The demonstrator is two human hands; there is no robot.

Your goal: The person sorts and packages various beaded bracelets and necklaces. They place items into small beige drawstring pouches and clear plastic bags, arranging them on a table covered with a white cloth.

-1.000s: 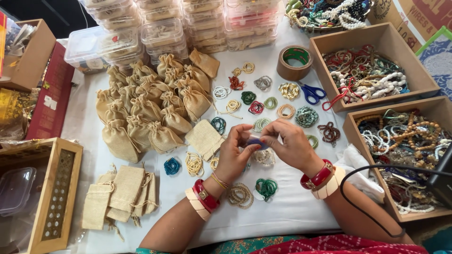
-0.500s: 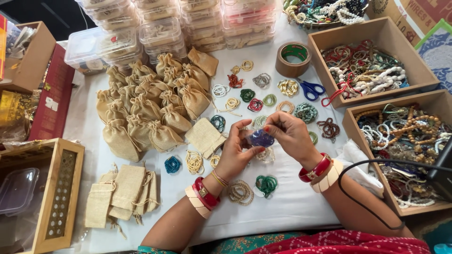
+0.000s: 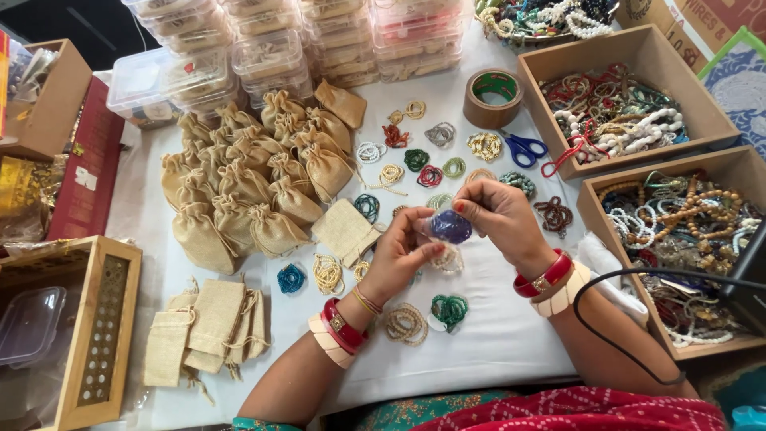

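Above the white cloth (image 3: pixel 495 335), at mid-table, the left hand (image 3: pixel 399 255) and right hand (image 3: pixel 499 217) pinch a small clear packet of dark blue beads (image 3: pixel 451 227) between their fingertips. Bare cloth lies just before the wrists. Filled burlap pouches (image 3: pixel 255 179) crowd the left, bead coils (image 3: pixel 435 156) lie beyond, and cardboard boxes of necklaces (image 3: pixel 678 215) line the right edge.

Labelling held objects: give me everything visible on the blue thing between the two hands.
The blue bundle is small, rounded and dark blue-violet, with a glossy sheen that suggests clear wrap over coiled beads; its contents cannot be told for sure. It is held above the white cloth, pinched from the left by the left hand and from above and the right by the right hand. Fingertips cover its edges.
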